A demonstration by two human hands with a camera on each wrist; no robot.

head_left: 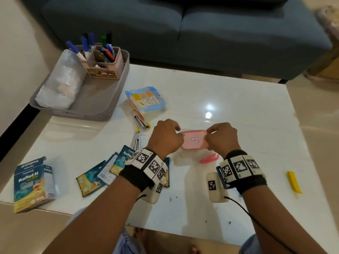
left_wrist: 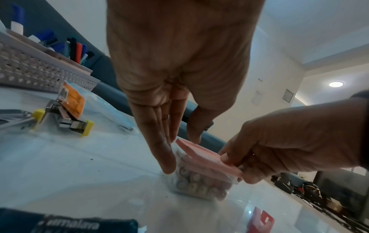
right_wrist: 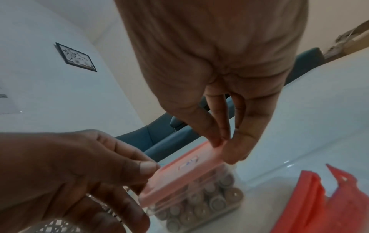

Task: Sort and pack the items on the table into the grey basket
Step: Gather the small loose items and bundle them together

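Observation:
A small clear container of batteries (right_wrist: 203, 205) stands at the middle of the white table, with a pink lid (head_left: 194, 140) on it. My left hand (head_left: 178, 133) holds the container's left end between fingers and thumb. In the left wrist view the left hand (left_wrist: 180, 155) has its fingers (left_wrist: 165, 157) lying down the container (left_wrist: 197, 184) side, under the lid (left_wrist: 203, 156). My right hand (head_left: 208, 133) pinches the lid's right edge. In the right wrist view the right hand (right_wrist: 226, 149) has thumb and fingertips closed on the lid (right_wrist: 189, 170). The grey basket (head_left: 110, 107) stands at the far left.
The basket holds a pen holder (head_left: 102, 63) and a plastic bag (head_left: 60, 83). On the table lie a blue packet (head_left: 146, 99), two staplers (head_left: 140, 120), several sachets (head_left: 102, 173), a Koflet-H box (head_left: 33, 184), a pink clip (head_left: 210, 158) and a yellow clip (head_left: 294, 182). A blue sofa stands behind.

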